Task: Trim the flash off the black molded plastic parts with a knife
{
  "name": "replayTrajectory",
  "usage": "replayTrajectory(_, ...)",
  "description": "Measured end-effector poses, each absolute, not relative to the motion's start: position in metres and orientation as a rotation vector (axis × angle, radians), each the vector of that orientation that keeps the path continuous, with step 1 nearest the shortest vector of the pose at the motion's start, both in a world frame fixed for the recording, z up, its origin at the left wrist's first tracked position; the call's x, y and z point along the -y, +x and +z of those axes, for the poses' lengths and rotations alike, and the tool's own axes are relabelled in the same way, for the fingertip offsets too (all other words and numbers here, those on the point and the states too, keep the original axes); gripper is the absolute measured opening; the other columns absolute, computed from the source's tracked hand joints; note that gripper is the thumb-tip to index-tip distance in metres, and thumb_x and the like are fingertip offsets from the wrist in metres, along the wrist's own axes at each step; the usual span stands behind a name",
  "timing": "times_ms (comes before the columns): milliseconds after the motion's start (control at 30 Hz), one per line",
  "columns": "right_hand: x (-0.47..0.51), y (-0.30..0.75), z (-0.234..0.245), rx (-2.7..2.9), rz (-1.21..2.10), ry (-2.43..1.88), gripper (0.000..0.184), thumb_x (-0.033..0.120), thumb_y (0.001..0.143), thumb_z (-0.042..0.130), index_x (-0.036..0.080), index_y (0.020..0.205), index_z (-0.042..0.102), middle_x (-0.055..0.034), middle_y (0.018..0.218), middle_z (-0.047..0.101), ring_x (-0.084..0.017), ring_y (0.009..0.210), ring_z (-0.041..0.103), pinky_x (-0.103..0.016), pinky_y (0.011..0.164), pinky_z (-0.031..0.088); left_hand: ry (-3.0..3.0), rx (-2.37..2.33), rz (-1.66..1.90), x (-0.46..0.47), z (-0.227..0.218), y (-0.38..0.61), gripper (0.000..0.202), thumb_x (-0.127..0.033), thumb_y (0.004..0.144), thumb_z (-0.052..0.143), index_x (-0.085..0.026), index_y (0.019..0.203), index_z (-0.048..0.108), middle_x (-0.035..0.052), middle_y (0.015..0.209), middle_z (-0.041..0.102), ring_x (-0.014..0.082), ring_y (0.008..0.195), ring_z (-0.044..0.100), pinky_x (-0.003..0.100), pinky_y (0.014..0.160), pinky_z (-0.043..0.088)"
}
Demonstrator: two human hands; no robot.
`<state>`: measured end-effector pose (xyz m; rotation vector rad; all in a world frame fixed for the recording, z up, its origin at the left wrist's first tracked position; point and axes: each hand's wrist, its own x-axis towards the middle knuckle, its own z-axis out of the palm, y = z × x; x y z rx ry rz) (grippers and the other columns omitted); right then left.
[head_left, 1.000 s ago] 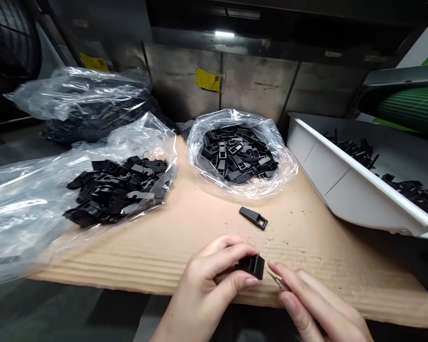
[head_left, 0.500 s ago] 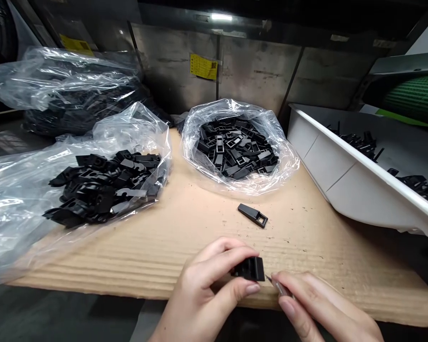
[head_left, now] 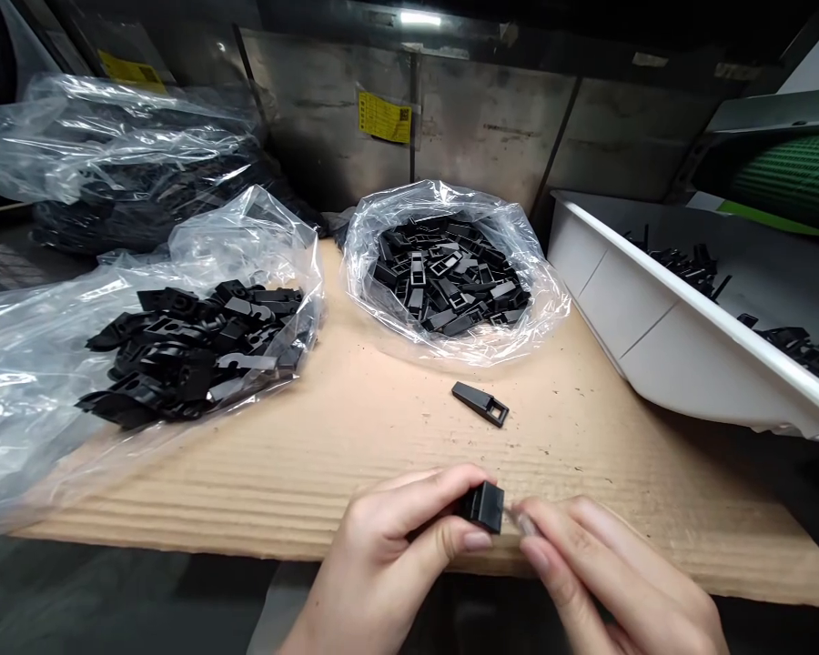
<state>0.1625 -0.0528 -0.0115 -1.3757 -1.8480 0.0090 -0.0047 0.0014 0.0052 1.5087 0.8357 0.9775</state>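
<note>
Black part (head_left: 489, 507), gripped by the left hand (head_left: 399, 532) above the near edge of the tabletop (head_left: 355, 437), is best held steady, its end exposed, while the slim tool (head_left: 526, 524) pinched in the right hand (head_left: 611, 569) is guided lightly, its tip directed clear of the left fingertips (head_left: 476, 540).

Dim metal wall (head_left: 498, 109), bright cardboard (head_left: 355, 437), white glare on clear plastic (head_left: 20, 391).

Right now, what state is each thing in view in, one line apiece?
Left hand, closed on a black part
Right hand, pinching a slim tool, mostly hidden
Loose part, lying on the cardboard
Middle bag, open, heaped with parts
Left bag, slack, parts inside
Rear bag, bulging; sealed or not, can't tell
White bin, open, parts inside
</note>
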Motion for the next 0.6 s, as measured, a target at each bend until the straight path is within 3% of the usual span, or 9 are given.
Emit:
replayTrajectory(133,0.054,0.175,-0.006,1.841,-0.001,-1.474,0.019,0.016,0.082,0.052,0.018,0.1,0.057,-0.0043,0.082,0.066,-0.015,0.072,0.063,-0.022,0.066,0.048,1.554,-0.867,0.938,0.0,0.003,-0.007,0.022,-0.012,0.071,0.066,-0.029,0.085,0.071,-0.0063,0.079,0.071,0.013,0.07,0.064,0.015,0.064,0.048)
replayTrajectory(300,0.054,0.158,0.001,1.615,0.508,-1.5,0.017,0.023,0.088,0.039,0.024,0.08,0.055,0.0048,0.06,0.058,-0.007,0.05,0.055,-0.015,0.049,0.042,1.635,-0.834,0.983,-0.001,-0.001,-0.008,0.03,-0.008,0.075,0.061,-0.031,0.093,0.068,-0.0071,0.086,0.071,0.0126,0.078,0.064,0.014,0.07,0.048)
replayTrajectory(600,0.045,0.153,0.001,1.691,0.6,-1.415,0.02,0.022,0.087,0.04,0.021,0.071,0.053,0.0042,0.059,0.053,-0.007,0.053,0.053,-0.016,0.05,0.038,1.67,-0.794,1.075,0.0,-0.002,-0.006,0.045,0.0,0.073,0.06,-0.038,0.096,0.066,-0.0125,0.088,0.07,0.0078,0.081,0.064,0.009,0.074,0.046)
